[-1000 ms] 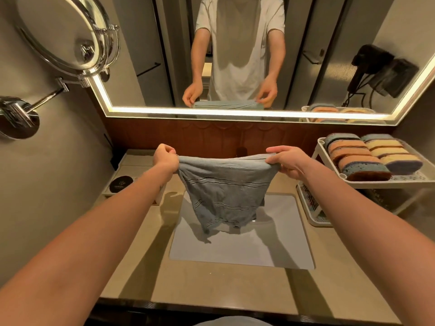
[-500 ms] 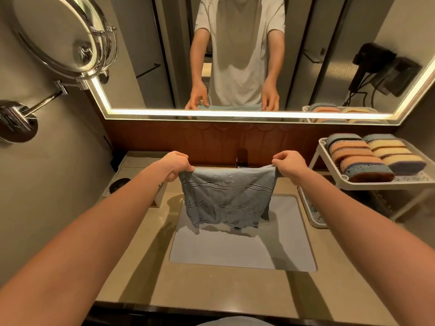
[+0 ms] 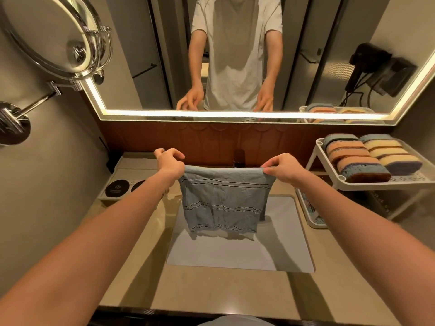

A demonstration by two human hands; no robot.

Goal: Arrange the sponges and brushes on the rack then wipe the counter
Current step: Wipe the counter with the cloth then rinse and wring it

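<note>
A view looking down from a person's head at a bathroom counter, beige stone, filling the lower half of the frame. Two bare forearms reach in from the lower left and lower right corners toward the centre.

The left hand, left of centre, and the right hand, right of centre, hold up a blue-grey cloth by its top edge. Each hand pinches one upper corner between thumb and curled fingers, with the remaining fingers loosely bent. The cloth is stretched fairly flat between them and hangs down in the middle of the frame, marked with thin dark stripes. Its lower edge hangs over a pale rectangular sink set into the counter; whether it touches the sink cannot be told.

At the right edge, a white two-tier rack stands on the counter. Its upper shelf holds sponges lined up in two rows, orange, yellow and blue, pressed close together. The lower tier is mostly hidden.

At the centre left, a tray holds dark round coasters. Across the top of the frame, a lit mirror reflects the person's white shirt and arms. A round chrome magnifying mirror juts from the wall at the upper left.
</note>
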